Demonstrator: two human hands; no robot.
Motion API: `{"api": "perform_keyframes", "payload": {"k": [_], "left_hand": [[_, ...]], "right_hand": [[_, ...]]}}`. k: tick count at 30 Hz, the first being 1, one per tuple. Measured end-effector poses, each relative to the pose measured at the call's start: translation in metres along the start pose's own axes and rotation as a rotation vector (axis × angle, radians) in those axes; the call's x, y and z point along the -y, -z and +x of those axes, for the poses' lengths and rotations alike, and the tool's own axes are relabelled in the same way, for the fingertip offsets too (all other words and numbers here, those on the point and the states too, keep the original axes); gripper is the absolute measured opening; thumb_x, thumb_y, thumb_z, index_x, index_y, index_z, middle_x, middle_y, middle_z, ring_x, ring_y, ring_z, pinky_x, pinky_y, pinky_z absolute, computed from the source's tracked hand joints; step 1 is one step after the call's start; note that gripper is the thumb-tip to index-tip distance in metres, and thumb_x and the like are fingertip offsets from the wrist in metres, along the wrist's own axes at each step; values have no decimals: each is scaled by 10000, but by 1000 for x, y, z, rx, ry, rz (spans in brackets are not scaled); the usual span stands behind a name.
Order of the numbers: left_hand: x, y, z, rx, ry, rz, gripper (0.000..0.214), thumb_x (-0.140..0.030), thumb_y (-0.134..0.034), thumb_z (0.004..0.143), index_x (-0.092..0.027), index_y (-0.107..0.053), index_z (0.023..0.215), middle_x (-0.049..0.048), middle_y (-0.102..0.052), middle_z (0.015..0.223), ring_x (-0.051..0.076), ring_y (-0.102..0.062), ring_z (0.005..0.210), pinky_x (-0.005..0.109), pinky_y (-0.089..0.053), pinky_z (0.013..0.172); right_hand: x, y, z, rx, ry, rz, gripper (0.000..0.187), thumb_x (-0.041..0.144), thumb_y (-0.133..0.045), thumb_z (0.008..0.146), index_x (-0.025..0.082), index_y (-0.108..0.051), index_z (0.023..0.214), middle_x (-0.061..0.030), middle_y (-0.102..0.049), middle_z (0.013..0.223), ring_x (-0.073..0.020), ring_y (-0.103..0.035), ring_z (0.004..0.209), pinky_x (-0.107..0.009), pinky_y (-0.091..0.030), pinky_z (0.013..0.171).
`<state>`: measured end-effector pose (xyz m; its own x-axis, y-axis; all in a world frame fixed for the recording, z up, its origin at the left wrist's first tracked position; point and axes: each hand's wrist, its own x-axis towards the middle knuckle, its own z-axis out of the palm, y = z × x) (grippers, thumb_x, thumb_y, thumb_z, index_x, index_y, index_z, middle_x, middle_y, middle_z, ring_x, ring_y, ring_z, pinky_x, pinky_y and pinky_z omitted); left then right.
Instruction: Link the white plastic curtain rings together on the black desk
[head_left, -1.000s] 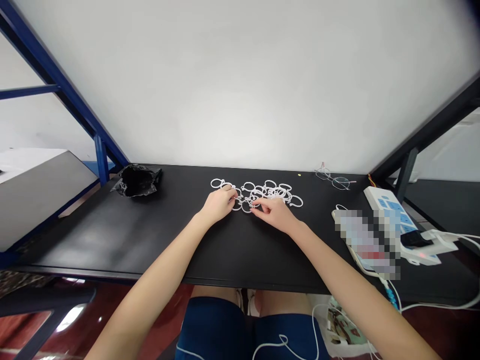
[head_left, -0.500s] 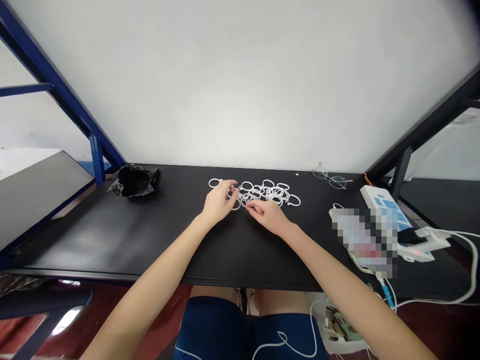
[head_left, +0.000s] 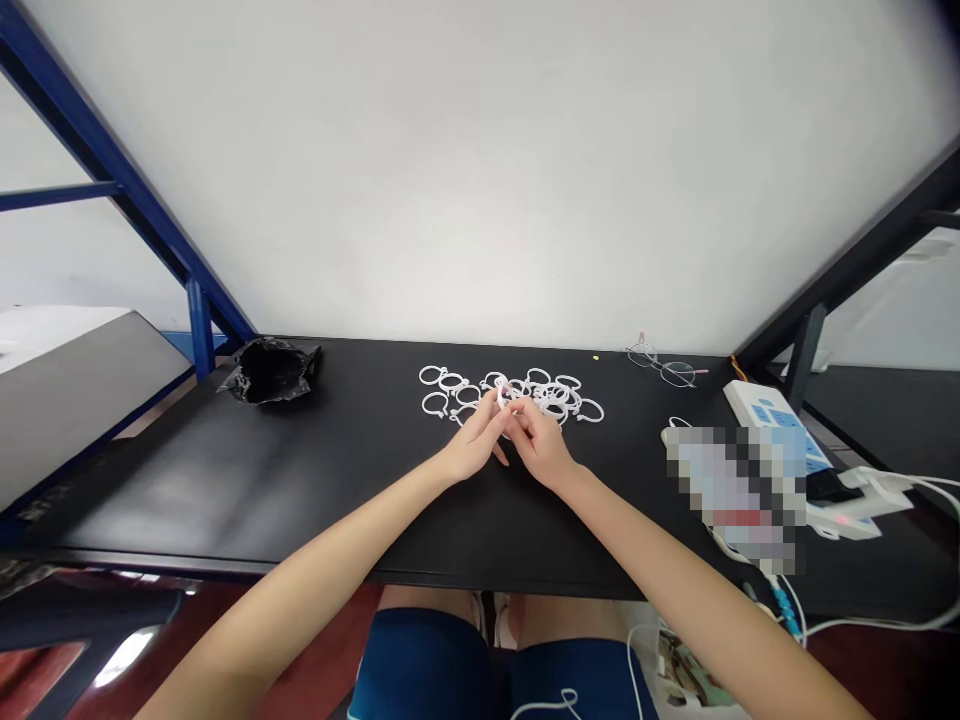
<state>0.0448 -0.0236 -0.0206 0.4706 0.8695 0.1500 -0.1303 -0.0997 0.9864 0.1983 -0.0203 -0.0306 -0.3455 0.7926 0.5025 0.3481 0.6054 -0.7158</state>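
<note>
Head view: a matte black tabletop (head_left: pixel 247 480) carries a loose cluster of white plastic rings (head_left: pixel 555 392) (just beyond both hands). The left hand (head_left: pixel 471 452) and right hand (head_left: pixel 541 448) meet at its near edge, fingers (head_left: pixel 501 408) pinching one small white ring (head_left: pixel 505 397) between them, lifted slightly.

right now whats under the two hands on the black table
A white plastic ring shows pinched between the left hand and right hand. More white rings lie just beyond. The black tabletop beneath the palms is covered.
</note>
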Motion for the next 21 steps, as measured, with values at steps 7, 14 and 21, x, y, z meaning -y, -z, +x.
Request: {"api": "perform_keyframes", "payload": {"k": [7,14,21], "left_hand": [[-4,7,2,-39,50,-96,456,-567,-526,869,-209,-418,1129,30,-590,892,168,-643,808,222,-528,536],[-5,13,4,-76,23,-97,405,-501,-589,858,-218,-417,1091,-3,-593,819,125,-629,714,192,-511,519],[5,13,5,58,34,-36,395,-436,-663,820,-210,-444,1058,15,-591,873,130,-629,755,186,-527,520]], "right_hand": [[4,-1,0,8,9,32,167,350,-417,980,217,-506,930,81,-412,494,-88,-345,390,-234,-259,428],[2,-1,0,-46,35,-7,156,328,-459,959,210,-554,919,68,-501,502,-85,-390,400,-232,-333,459],[1,5,3,-299,-6,6,189,300,-492,935,181,-624,1000,20,-598,581,-109,-514,458,-239,-399,465]]}}
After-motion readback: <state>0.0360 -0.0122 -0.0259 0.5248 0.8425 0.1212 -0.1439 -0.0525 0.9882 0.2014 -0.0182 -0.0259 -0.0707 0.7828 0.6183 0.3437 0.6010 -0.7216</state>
